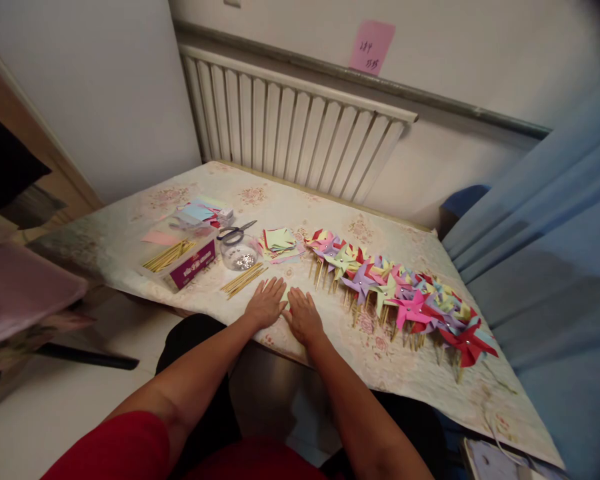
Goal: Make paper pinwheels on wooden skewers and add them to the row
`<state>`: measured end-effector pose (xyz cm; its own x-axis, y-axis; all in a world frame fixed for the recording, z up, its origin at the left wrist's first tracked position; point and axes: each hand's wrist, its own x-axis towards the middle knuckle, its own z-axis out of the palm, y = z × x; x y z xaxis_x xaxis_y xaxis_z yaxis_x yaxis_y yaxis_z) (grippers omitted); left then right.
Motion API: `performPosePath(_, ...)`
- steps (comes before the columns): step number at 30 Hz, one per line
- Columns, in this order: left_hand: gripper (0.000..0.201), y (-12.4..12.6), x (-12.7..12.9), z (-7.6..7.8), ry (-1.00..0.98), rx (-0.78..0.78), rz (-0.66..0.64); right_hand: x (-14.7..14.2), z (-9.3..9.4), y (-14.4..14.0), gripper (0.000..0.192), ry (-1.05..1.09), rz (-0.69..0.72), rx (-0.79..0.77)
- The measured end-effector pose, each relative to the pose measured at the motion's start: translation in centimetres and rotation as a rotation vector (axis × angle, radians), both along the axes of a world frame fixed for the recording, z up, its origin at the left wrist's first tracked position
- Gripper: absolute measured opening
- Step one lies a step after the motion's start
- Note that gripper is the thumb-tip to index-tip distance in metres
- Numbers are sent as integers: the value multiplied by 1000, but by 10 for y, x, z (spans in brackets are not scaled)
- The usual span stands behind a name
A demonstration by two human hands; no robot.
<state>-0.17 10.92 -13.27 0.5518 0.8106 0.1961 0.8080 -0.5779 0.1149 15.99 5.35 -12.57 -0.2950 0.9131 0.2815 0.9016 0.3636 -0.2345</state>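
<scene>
My left hand lies flat with its fingers stretched forward near the table's front edge. Beside it my right hand rests flat too, fingers extended. A small pale green piece of paper shows between the two hands, mostly covered by them. Just left of my left hand lie several thin wooden sticks. Beyond them stands a clear round bowl with small shiny bits in it. A stack of cut paper squares sits ahead of my hands. Rows of colourful paper pinwheels on sticks lie to the right.
A box with a purple label holds more sticks at the left. Scissors and loose coloured paper lie behind it. The flowered tablecloth reaches back to a radiator. A blue curtain hangs along the right side.
</scene>
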Motion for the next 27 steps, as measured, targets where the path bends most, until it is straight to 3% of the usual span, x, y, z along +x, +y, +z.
performPosePath(19,56,-1,-22,1,24,13,18,3,4,-5,54,23,-1,4)
performPosePath(27,56,-2,-21,1,13,-1,25,-1,11,-27,60,-76,146,-7)
